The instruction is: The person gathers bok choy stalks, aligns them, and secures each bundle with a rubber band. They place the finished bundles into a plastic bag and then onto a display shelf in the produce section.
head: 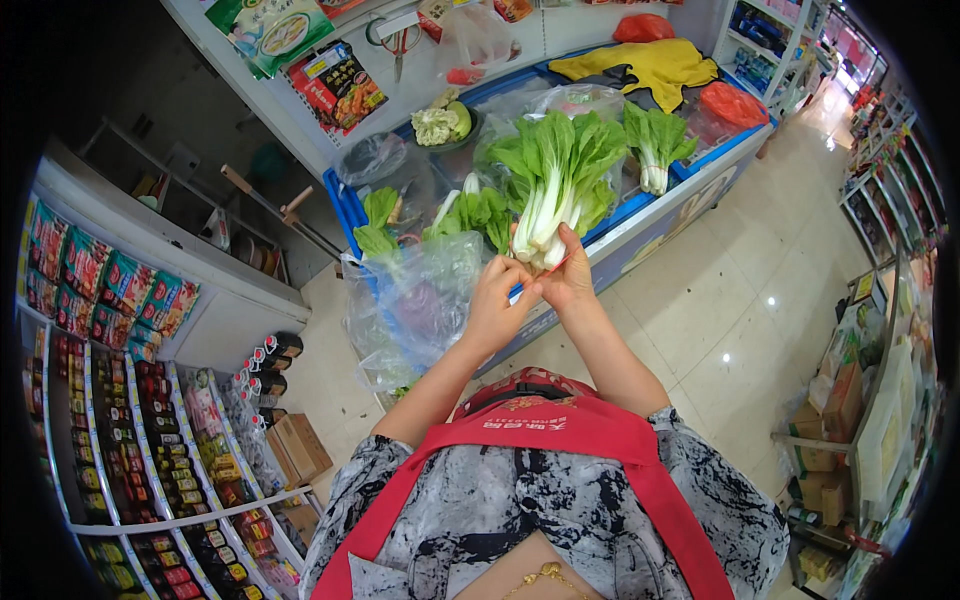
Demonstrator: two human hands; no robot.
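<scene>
My right hand point(568, 276) grips a bunch of leafy greens with white stalks point(553, 176) by its cut ends, the leaves pointing away from me. A thin red band point(558, 262) runs by the stalk ends. Close beside it, my left hand point(501, 298) has its fingers bent and pinched on the band's near end; the fingertips are partly hidden. Past the bunch, a smaller bunch of greens point(654, 154), tied near its base, rests on the blue-rimmed chest freezer point(637, 201). Loose greens point(476, 214) lie left of my hands, behind a clear plastic bag point(420, 300).
A bowl with cauliflower point(435, 126) stands at the freezer's back. A yellow cloth point(645, 64) and red plastic bags point(733, 105) lie at its far right. Scissors point(399, 52) hang on the wall. Shelves of jars point(120, 450) and cardboard boxes point(298, 450) are at left.
</scene>
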